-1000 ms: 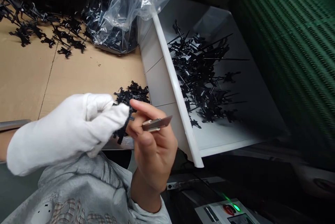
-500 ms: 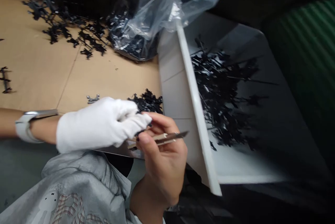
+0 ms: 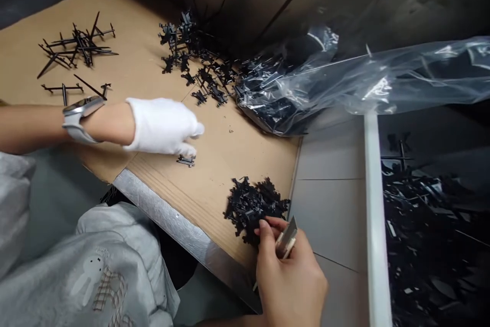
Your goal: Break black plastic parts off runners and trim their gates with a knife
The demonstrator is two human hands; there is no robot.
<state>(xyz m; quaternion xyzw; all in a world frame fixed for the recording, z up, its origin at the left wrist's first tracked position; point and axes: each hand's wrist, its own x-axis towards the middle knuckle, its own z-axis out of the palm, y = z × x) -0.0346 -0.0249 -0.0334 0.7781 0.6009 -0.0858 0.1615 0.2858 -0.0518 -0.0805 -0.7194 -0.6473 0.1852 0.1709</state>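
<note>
My left hand point(image 3: 163, 125), in a white glove, reaches over the cardboard with its fingers apart and nothing seen between them. Just below its thumb lies a small black plastic part point(image 3: 186, 160); whether they touch I cannot tell. In my bare right hand point(image 3: 293, 276) is a utility knife point(image 3: 286, 239), its blade sticking up between thumb and palm. The right thumb and index fingertips are at the edge of a heap of small black plastic parts point(image 3: 252, 204). A part pinched there cannot be told apart from the heap.
Black sprue sticks point(image 3: 82, 46) lie at the far left. Unseparated black parts point(image 3: 202, 69) spread at the back beside a clear plastic bag point(image 3: 283, 97) of more. On the right, a white-walled bin point(image 3: 373, 204) contains black pieces. A metal edge point(image 3: 164, 209) borders the cardboard point(image 3: 145, 77).
My hands were together over the table's front edge; now they are apart. The left has moved away to the small part, the right with the knife to the heap. The view has shifted left.
</note>
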